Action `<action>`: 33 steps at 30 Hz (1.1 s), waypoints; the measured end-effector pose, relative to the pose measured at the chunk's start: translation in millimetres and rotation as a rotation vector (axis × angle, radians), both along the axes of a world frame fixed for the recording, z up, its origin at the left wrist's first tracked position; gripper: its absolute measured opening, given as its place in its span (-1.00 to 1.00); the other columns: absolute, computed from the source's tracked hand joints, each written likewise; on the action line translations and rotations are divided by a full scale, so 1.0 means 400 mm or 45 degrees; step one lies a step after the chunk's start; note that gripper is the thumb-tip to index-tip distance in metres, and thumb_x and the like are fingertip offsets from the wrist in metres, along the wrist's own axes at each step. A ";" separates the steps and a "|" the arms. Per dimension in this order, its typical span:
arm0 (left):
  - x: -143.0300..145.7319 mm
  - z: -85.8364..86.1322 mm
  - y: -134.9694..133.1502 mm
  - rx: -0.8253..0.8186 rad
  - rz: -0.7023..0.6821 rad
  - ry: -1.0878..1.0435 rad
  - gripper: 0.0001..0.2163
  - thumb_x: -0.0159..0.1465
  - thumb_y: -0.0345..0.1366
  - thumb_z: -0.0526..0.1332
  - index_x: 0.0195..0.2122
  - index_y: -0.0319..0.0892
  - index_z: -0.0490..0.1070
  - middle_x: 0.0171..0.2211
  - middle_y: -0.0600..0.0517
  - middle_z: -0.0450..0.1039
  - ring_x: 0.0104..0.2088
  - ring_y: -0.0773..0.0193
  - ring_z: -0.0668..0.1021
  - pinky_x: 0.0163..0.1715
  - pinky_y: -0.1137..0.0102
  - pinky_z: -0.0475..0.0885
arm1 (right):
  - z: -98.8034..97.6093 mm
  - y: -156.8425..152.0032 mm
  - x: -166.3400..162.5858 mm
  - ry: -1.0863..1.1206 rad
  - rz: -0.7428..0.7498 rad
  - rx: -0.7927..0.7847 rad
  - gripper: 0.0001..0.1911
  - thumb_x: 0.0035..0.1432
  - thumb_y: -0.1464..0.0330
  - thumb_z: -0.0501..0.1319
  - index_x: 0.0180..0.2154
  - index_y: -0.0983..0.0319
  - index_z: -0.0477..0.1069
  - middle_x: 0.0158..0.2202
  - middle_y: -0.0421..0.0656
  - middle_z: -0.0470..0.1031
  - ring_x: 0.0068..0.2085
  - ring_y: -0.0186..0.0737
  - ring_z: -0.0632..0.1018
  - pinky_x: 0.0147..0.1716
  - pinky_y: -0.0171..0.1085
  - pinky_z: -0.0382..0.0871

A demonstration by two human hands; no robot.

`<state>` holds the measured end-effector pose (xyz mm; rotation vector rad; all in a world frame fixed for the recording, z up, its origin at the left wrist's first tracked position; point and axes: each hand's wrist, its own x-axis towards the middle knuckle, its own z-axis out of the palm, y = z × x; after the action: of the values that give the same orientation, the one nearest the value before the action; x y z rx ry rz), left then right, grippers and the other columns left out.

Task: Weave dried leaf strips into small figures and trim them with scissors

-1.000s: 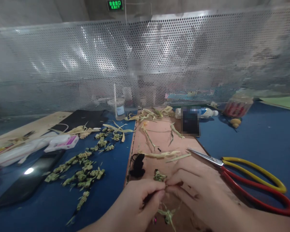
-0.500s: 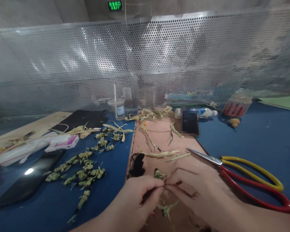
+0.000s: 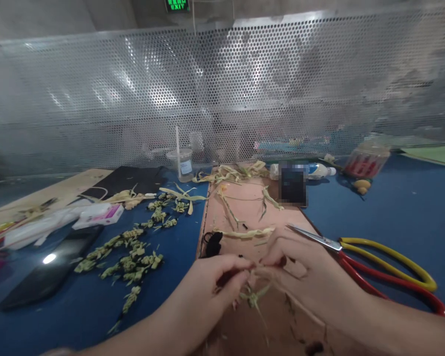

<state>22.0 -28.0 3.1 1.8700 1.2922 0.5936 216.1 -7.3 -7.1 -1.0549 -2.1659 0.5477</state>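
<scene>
My left hand [image 3: 217,284] and my right hand [image 3: 300,274] meet over a pinkish-brown board [image 3: 244,207], fingertips pinched together on a small woven piece of green-yellow leaf strip [image 3: 252,295] that hangs just below them. Both hands are closed on it. Loose strip ends stick out under my fingers. A black hair tie or cord [image 3: 212,243] lies on the board just left of my left hand. Pale leaf strips [image 3: 248,232] lie on the board beyond my fingers.
Red-and-yellow scissors [image 3: 378,262] lie right of my right hand on the blue table [image 3: 400,212]. Several small woven leaf pieces [image 3: 133,252] are scattered at left, beside a black phone [image 3: 48,274] and a white-pink box [image 3: 98,216]. A plastic cup [image 3: 181,164], bottle [image 3: 315,171] and perforated metal screen [image 3: 222,94] stand behind.
Both hands have lifted slightly and moved away from me on the board, still pinching the leaf piece, which now dangles lower beneath the fingers. The view has tipped a little.
</scene>
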 end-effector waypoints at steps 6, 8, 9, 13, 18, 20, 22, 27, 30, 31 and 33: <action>-0.001 0.004 0.015 -0.101 0.162 -0.198 -0.77 0.19 -0.25 0.13 -0.18 -0.16 0.47 -0.21 0.02 0.53 -0.22 0.24 0.52 -0.24 0.46 0.36 | 0.015 -0.004 0.008 -0.030 0.238 0.143 -0.90 0.09 0.47 0.20 -0.44 0.19 0.34 -0.41 -0.27 0.37 -0.31 -0.33 0.39 -0.31 -0.31 0.23; 0.001 0.004 0.014 -0.210 0.172 -0.244 -0.76 0.18 -0.22 0.14 -0.17 -0.15 0.46 -0.26 0.02 0.53 -0.37 0.30 0.52 -0.42 0.50 0.37 | 0.017 -0.006 0.003 -0.023 0.307 0.182 -0.88 0.08 0.53 0.19 -0.44 0.21 0.34 -0.41 -0.26 0.38 -0.31 -0.33 0.38 -0.26 -0.29 0.23; 0.001 0.003 0.014 -0.274 0.178 -0.274 -0.74 0.17 -0.19 0.15 -0.16 -0.15 0.45 -0.31 0.03 0.53 -0.47 0.34 0.50 -0.51 0.52 0.34 | 0.015 -0.006 0.001 -0.020 0.310 0.198 -0.87 0.08 0.54 0.19 -0.44 0.22 0.33 -0.40 -0.25 0.38 -0.31 -0.33 0.38 -0.26 -0.28 0.23; -0.003 -0.007 0.013 -0.394 0.180 -0.414 -0.74 0.15 -0.19 0.18 -0.16 -0.17 0.42 -0.45 0.09 0.47 -0.60 0.44 0.40 -0.59 0.55 0.30 | 0.003 0.002 0.003 -0.037 0.288 0.191 -0.89 0.08 0.51 0.19 -0.43 0.20 0.33 -0.39 -0.24 0.38 -0.31 -0.30 0.38 -0.28 -0.26 0.25; -0.010 -0.022 0.022 -0.384 0.122 -0.436 -0.78 0.15 -0.21 0.18 -0.23 -0.21 0.43 -0.46 0.05 0.47 -0.52 0.38 0.44 -0.51 0.50 0.32 | -0.009 0.016 0.010 -0.043 0.212 0.215 -0.94 0.14 0.42 0.16 -0.38 0.17 0.37 -0.37 -0.23 0.41 -0.29 -0.28 0.39 -0.30 -0.26 0.27; -0.008 -0.022 0.024 -0.384 0.125 -0.421 -0.78 0.14 -0.22 0.19 -0.25 -0.24 0.43 -0.48 0.05 0.47 -0.52 0.37 0.44 -0.50 0.50 0.32 | -0.010 0.021 0.011 -0.069 0.237 0.340 -0.90 0.18 0.39 0.12 -0.34 0.16 0.41 -0.35 -0.20 0.43 -0.28 -0.25 0.39 -0.27 -0.22 0.27; -0.004 -0.019 0.023 -0.378 0.137 -0.406 -0.79 0.12 -0.24 0.21 -0.28 -0.25 0.43 -0.51 0.06 0.46 -0.54 0.38 0.43 -0.51 0.50 0.32 | -0.011 0.025 0.012 -0.096 0.269 0.463 -0.86 0.20 0.38 0.09 -0.32 0.17 0.43 -0.36 -0.18 0.44 -0.27 -0.23 0.39 -0.27 -0.20 0.28; 0.004 -0.004 0.014 -0.391 0.124 -0.411 -0.74 0.13 -0.22 0.19 -0.23 -0.28 0.45 -0.51 0.04 0.46 -0.58 0.38 0.41 -0.54 0.48 0.31 | -0.017 0.024 0.008 -0.135 0.246 0.578 -0.85 0.19 0.42 0.09 -0.25 0.17 0.42 -0.34 -0.17 0.44 -0.29 -0.22 0.38 -0.29 -0.20 0.27; 0.005 0.007 0.010 -0.455 0.131 -0.472 -0.75 0.14 -0.24 0.18 -0.21 -0.26 0.48 -0.51 0.04 0.48 -0.59 0.39 0.41 -0.53 0.48 0.31 | -0.022 0.022 0.004 -0.166 0.223 0.610 -0.86 0.18 0.43 0.11 -0.23 0.16 0.41 -0.35 -0.18 0.43 -0.31 -0.22 0.36 -0.30 -0.19 0.25; 0.005 0.010 0.010 -0.498 0.143 -0.509 -0.76 0.15 -0.26 0.17 -0.22 -0.25 0.50 -0.51 0.04 0.49 -0.58 0.39 0.42 -0.53 0.49 0.32 | -0.024 0.022 0.003 -0.173 0.218 0.634 -0.86 0.18 0.42 0.11 -0.24 0.17 0.41 -0.36 -0.18 0.43 -0.31 -0.22 0.35 -0.31 -0.19 0.24; 0.004 0.013 0.010 -0.581 0.167 -0.592 -0.79 0.16 -0.31 0.16 -0.24 -0.22 0.52 -0.45 0.02 0.53 -0.52 0.38 0.47 -0.48 0.49 0.34 | -0.025 0.023 0.003 -0.185 0.216 0.707 -0.88 0.18 0.44 0.11 -0.26 0.21 0.41 -0.36 -0.16 0.44 -0.32 -0.21 0.36 -0.32 -0.18 0.24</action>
<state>23.5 -23.8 8.3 1.1953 1.1249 0.6854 217.2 1.8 -17.0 -0.6244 -2.3475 -0.0716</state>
